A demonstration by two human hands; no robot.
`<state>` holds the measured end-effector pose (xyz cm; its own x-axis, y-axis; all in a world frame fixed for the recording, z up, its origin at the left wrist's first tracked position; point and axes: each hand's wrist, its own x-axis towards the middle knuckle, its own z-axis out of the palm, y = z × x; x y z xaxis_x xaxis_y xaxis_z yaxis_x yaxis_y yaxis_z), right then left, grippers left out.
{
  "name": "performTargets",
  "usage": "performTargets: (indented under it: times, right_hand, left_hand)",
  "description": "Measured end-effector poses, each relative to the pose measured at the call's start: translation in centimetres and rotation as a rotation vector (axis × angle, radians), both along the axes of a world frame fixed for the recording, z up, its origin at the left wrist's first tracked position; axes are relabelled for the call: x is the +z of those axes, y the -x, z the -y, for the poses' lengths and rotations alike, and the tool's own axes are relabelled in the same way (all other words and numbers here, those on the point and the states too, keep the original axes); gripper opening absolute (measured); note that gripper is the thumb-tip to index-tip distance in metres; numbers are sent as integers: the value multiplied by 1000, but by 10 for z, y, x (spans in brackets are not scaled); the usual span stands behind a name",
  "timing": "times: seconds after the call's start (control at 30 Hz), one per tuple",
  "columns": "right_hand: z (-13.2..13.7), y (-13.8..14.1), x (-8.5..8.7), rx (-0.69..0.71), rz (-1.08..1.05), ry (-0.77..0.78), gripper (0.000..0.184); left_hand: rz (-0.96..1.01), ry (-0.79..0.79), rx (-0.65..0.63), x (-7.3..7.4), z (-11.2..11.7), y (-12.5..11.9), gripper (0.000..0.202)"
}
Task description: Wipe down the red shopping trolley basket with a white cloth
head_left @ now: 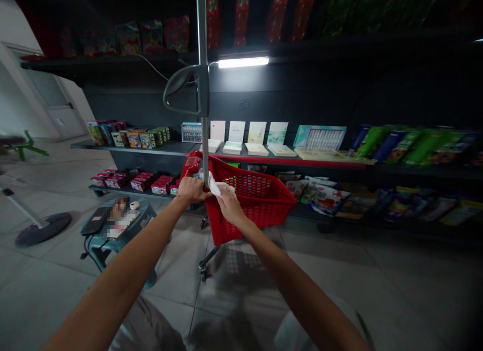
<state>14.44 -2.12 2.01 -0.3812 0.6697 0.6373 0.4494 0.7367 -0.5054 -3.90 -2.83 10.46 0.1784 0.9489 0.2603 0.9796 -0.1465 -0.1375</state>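
Note:
A red plastic shopping cart with perforated basket walls stands in front of me, on small wheels. My left hand is closed over the near left part of its frame, by the handle. In my right hand is a white cloth, pressed against the cart beside the base of a grey metal pole. The pole rises upright past the cart and carries a dark looped handle. Both hands are close together, with the cloth between them; some fingertips are hidden.
Dark shelves behind the cart hold boxes, books and bagged snacks. To the left stands a blue-grey stool with a black device and other items on it. A round pole base sits on the tiled floor.

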Motion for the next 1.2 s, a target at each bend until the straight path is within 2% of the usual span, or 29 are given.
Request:
performTargets:
  times: [0.1, 0.17, 0.33, 0.5, 0.7, 0.8, 0.93, 1.1, 1.2]
  right_hand:
    - [-7, -14, -15, -31, 28, 13, 52]
    - [-17, -43, -26, -88, 61, 28, 50]
    - [-40, -127, -61, -340, 147, 43, 50]
    - [-52, -185, -95, -541, 214, 47, 54]
    - [-57, -233, -115, -739, 136, 48, 62]
    - [-58, -239, -117, -792, 83, 68, 62]
    - [-57, -229, -115, -850, 38, 89, 62]
    - [-54, -195, -109, -818, 56, 51, 60]
    - [-49, -160, -104, -746, 66, 16, 57]
  left_hand:
    - [19, 18, -4, 3, -6, 1, 72]
    - [37, 23, -11, 5, -9, 2, 73]
    - [82, 6, -29, 5, -11, 4, 79]
    - [76, -17, -42, 2, -16, 6, 79]
    - [9, -12, -70, 3, -31, 6, 77]
    - [7, -51, -96, -2, -35, 7, 79]
    - [14, -77, -104, -8, -39, 8, 78]
    - [38, -30, -97, -3, -39, 5, 72]
    - [52, -101, -110, -5, -31, -4, 65]
